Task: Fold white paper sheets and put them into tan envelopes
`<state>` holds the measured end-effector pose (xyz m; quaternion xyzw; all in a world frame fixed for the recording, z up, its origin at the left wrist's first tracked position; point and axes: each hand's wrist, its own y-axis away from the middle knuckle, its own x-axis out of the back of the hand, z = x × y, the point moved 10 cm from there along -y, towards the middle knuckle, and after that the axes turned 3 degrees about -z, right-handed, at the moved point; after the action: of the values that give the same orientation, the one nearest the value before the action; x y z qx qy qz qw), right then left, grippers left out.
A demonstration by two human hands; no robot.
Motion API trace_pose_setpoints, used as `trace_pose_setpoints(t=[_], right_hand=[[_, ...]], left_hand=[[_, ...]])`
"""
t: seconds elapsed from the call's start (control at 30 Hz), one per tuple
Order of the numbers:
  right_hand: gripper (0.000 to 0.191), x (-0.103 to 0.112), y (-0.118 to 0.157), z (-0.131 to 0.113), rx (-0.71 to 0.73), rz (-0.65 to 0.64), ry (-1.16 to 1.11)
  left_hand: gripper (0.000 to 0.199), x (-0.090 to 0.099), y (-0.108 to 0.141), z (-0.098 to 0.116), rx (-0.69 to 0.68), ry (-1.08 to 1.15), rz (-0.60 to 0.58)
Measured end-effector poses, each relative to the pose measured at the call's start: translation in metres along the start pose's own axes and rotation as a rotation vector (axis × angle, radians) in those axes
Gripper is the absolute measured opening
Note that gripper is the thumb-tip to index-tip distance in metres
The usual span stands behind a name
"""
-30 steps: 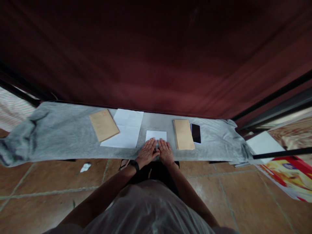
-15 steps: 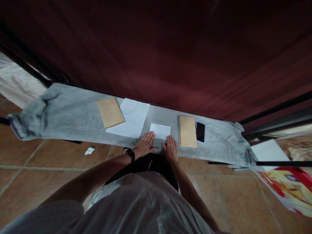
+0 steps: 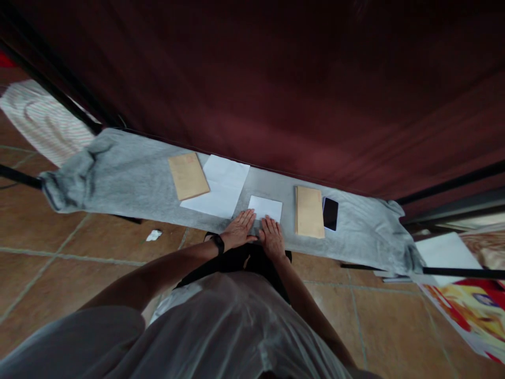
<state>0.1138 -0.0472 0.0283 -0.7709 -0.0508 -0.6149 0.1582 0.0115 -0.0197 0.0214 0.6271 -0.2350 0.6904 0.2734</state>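
Observation:
A small white paper (image 3: 265,206) lies on the grey cloth (image 3: 138,176) in front of me. My left hand (image 3: 240,230), with a dark band on its wrist, rests flat with fingers stretched at the paper's lower left corner. Flat over the paper's lower edge lies my right hand (image 3: 272,237), its fingers extended. The two thumbs are close together. Left of them is a larger white sheet (image 3: 223,184), partly covered by a brown envelope (image 3: 189,176). To the right sits a stack of brown envelopes (image 3: 310,212).
A dark phone (image 3: 330,213) lies right of the envelope stack. A dark red surface (image 3: 252,95) rises behind the cloth. Crumpled white paper (image 3: 153,235) is on the tiled floor at the left, and a red and yellow package (image 3: 469,310) is at the far right.
My right hand has moved slightly left and up, onto the small paper's lower edge and closer to my left hand. The whole view has shifted a little.

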Motion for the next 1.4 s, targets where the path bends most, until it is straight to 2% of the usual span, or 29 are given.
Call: trace_pose_setpoints(t=[0.23, 0.43, 0.7, 0.8, 0.93, 1.1, 1.2, 1.4], right_hand=[[0.051, -0.001, 0.01, 0.013, -0.076, -0.023, 0.046], [0.053, 0.007, 0.018, 0.028, -0.144, 0.028, 0.047], [0.055, 0.01, 0.022, 0.033, -0.18, 0.026, 0.045], [0.054, 0.01, 0.021, 0.033, -0.191, 0.021, 0.034], [0.054, 0.007, 0.021, 0.035, -0.195, -0.002, 0.042], [0.058, 0.002, 0.024, 0.035, -0.173, -0.032, 0.079], [0.057, 0.002, 0.023, 0.035, -0.174, -0.018, 0.073], [0.052, 0.007, 0.021, 0.037, -0.208, 0.025, 0.03]], left_hand=[[0.087, -0.002, 0.001, -0.004, 0.014, 0.053, 0.036], [0.084, -0.003, 0.0, -0.007, 0.043, 0.069, 0.067], [0.081, -0.001, -0.001, -0.006, 0.088, 0.049, 0.117], [0.075, 0.004, -0.006, 0.004, 0.062, 0.047, 0.132], [0.066, 0.007, -0.022, 0.031, -0.017, 0.079, 0.111], [0.066, 0.003, -0.046, 0.055, -0.046, 0.131, 0.087], [0.068, 0.0, -0.055, 0.051, -0.021, 0.148, 0.086], [0.071, 0.001, -0.052, 0.025, 0.029, 0.126, 0.101]])
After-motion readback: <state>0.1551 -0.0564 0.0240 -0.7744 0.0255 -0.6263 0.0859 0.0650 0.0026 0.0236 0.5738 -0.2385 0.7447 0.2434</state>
